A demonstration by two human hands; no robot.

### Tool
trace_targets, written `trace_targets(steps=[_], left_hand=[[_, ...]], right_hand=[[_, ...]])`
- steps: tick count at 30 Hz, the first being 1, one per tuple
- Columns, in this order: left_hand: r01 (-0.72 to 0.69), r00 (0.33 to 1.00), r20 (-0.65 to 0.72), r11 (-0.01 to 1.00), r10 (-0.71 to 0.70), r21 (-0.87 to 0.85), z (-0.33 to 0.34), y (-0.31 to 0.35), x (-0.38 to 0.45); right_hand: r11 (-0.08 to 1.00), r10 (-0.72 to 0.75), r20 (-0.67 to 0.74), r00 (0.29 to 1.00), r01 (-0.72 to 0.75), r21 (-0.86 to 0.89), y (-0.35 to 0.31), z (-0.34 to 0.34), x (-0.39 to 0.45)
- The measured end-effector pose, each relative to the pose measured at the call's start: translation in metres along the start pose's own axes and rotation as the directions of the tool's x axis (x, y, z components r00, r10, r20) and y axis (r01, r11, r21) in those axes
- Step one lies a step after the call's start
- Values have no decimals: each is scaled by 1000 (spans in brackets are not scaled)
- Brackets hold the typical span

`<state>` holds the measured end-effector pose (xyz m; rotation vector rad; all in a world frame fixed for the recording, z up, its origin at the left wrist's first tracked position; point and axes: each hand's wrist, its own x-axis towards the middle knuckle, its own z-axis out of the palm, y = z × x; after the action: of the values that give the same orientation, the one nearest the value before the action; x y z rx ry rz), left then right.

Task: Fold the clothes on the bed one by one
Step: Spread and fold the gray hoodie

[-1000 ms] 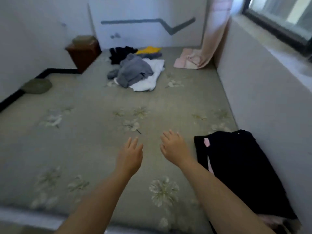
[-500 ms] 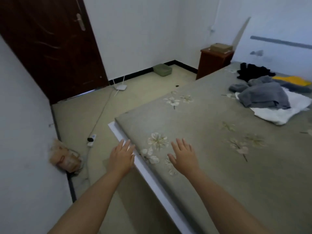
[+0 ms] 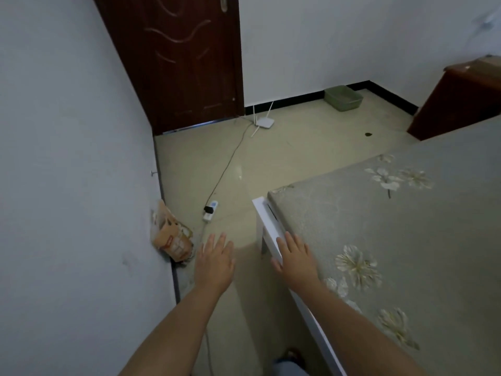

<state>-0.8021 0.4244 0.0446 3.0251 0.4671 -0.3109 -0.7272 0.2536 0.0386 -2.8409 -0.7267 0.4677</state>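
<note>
The bed (image 3: pixel 393 240), covered in grey-green fabric with pale flowers, fills the right side of the view. Its white frame edge (image 3: pixel 267 223) runs along the near corner. No clothes are in view now. My left hand (image 3: pixel 214 263) hovers over the floor beside the bed, fingers spread, holding nothing. My right hand (image 3: pixel 294 257) is stretched out flat over the white frame edge at the bed's corner, fingers apart and empty.
A dark wooden door (image 3: pixel 176 58) stands ahead. On the floor lie a white router (image 3: pixel 264 122), a power strip (image 3: pixel 211 210) with a cable, a crumpled paper bag (image 3: pixel 172 237) against the left wall and a green tray (image 3: pixel 343 97). A brown nightstand (image 3: pixel 461 96) is at right.
My view has swung left, away from the clothes pile and the folded black garment, toward the door and floor. Both hands stayed outstretched and empty and now sit at the bed's corner.
</note>
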Motion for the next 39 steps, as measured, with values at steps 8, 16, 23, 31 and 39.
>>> trace_targets(steps=[8, 16, 23, 31, 39], left_hand=[[199, 980, 12, 978, -199, -61, -41, -69, 173], [252, 966, -49, 967, -254, -43, -97, -144, 336], [168, 986, -3, 984, -168, 55, -133, -214, 514], [-98, 995, 45, 990, 94, 103, -186, -182, 723], [-443, 896, 71, 882, 438, 162, -209, -28, 884]], right_hand=[[995, -98, 54, 994, 99, -14, -22, -43, 211], [979, -204, 23, 979, 204, 9, -70, -101, 410], [990, -137, -28, 990, 138, 16, -98, -133, 581], [995, 87, -87, 992, -82, 62, -49, -186, 707], [913, 402, -126, 907, -386, 131, 96, -231, 777]])
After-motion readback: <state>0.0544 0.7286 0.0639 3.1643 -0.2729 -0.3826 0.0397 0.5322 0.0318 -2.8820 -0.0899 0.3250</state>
